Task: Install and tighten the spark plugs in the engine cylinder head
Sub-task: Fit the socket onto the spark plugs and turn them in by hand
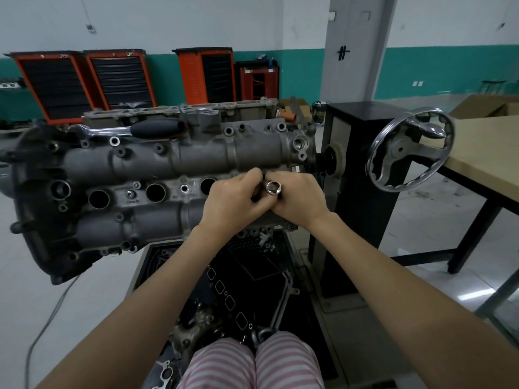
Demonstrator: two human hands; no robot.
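Note:
The grey engine cylinder head (157,161) is mounted on a stand in front of me, with a row of round spark plug wells (155,192) along its middle. Both hands meet over the right end of that row. My left hand (233,199) and my right hand (299,199) together grip a chrome socket (273,188), its open end facing me. The rest of the tool and any spark plug are hidden by my fingers. A ratchet wrench with a black handle (157,128) lies on top of the head.
A chrome handwheel (411,148) on the black stand column (362,153) sits at the right. A wooden table (483,153) stands far right. A tray of gaskets and parts (238,290) lies below the engine. Orange tool cabinets (118,80) line the back wall.

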